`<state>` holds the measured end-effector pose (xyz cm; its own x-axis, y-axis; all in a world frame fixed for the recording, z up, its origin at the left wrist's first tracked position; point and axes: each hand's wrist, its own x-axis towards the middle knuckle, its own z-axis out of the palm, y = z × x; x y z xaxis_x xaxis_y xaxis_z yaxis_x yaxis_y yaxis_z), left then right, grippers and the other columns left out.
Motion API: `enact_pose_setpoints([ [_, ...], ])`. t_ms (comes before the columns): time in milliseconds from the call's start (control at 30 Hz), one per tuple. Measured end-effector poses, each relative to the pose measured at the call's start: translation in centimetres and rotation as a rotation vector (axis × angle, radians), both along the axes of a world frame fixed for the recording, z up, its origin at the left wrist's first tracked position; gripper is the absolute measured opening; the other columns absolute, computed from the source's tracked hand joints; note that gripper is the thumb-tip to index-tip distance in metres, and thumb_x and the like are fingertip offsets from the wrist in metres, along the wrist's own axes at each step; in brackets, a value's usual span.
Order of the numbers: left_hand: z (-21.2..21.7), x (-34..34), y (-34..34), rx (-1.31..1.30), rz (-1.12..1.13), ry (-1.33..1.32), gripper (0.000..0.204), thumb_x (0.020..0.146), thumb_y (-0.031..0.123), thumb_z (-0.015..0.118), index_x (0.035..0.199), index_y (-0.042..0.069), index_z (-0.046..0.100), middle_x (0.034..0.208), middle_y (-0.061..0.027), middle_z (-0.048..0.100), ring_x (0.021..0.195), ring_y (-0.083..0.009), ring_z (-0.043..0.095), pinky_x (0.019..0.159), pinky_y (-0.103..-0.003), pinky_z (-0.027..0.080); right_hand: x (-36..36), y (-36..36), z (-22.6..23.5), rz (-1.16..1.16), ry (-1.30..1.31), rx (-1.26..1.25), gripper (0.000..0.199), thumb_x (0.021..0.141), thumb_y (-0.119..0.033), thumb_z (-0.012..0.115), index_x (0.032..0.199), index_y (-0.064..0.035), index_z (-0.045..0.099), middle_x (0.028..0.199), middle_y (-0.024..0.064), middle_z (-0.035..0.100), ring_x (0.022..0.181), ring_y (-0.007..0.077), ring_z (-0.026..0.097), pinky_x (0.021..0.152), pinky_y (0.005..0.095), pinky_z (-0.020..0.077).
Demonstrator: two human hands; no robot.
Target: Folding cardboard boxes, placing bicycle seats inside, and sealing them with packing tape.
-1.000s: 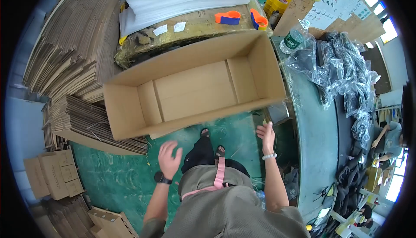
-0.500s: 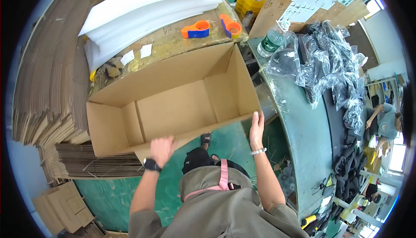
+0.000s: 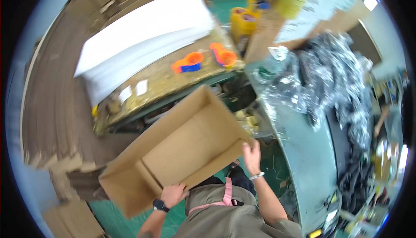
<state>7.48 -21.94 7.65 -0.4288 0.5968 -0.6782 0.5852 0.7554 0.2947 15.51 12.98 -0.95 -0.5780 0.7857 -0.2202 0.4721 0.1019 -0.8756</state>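
Observation:
An open, empty cardboard box (image 3: 186, 145) hangs tilted in front of my body, its left end lower and nearer to me. My left hand (image 3: 174, 195) is closed over the near rim toward the left, fingers partly hidden behind the wall. At the near right corner, my right hand (image 3: 251, 158) grips the rim with the thumb on top. Beyond the box, a worn packing table (image 3: 167, 71) carries two orange and blue tape dispensers (image 3: 189, 63) and a stack of white foam sheets (image 3: 143, 43).
Flattened cardboard (image 3: 60, 103) is stacked high at left. A green table (image 3: 299, 164) on the right holds a plastic bottle (image 3: 271, 69) and dark items in clear plastic (image 3: 333, 77). Yellow tape rolls (image 3: 242, 21) stand at the back. Another person's arm (image 3: 382, 120) shows, blurred, far right.
Both hands have drawn the box off the packing table's edge, toward my body and down. It has turned, its left end swinging nearer. The view has shifted as well.

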Motion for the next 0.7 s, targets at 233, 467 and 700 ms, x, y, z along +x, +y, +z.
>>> enact_pose_setpoints([
  [233, 7.8, -4.8, 18.5, 0.433, -0.178, 0.246, 0.05, 0.084, 0.04, 0.071, 0.114, 0.001, 0.062, 0.1, -0.0215, 0.067, 0.094, -0.0383, 0.065, 0.079, -0.044, 0.053, 1.2, 2.0, 1.3, 0.181, 0.126, -0.071, 0.064, 0.092, -0.046, 0.059, 0.131, 0.0045, 0.05, 0.132, 0.0244, 0.053, 0.127, 0.0389, 0.047, 0.107, 0.0454, 0.0387],
  [467, 0.8, -2.6, 47.1, 0.78, -0.106, 0.021, 0.053, 0.087, 0.033, 0.069, 0.124, -0.003, 0.057, 0.118, -0.022, 0.063, 0.11, -0.0382, 0.059, 0.094, -0.044, 0.047, 11.6, 20.7, -4.2, -0.348, -0.11, 0.333, 0.051, 0.084, -0.025, 0.068, 0.122, 0.0044, 0.054, 0.113, 0.0239, 0.06, 0.106, 0.0398, 0.057, 0.094, 0.0457, 0.0454],
  [700, -10.2, -8.9, 70.8, 0.641, 0.122, 0.417, 0.084, 0.079, 0.046, 0.073, 0.135, -0.01, 0.044, 0.131, -0.0302, 0.054, 0.124, -0.0435, 0.049, 0.106, -0.046, 0.038, 8.4, 43.4, -5.5, -0.255, -0.217, 0.624, 0.064, 0.077, -0.021, 0.076, 0.131, -0.0003, 0.046, 0.122, 0.0186, 0.054, 0.115, 0.0368, 0.051, 0.098, 0.0441, 0.0428],
])
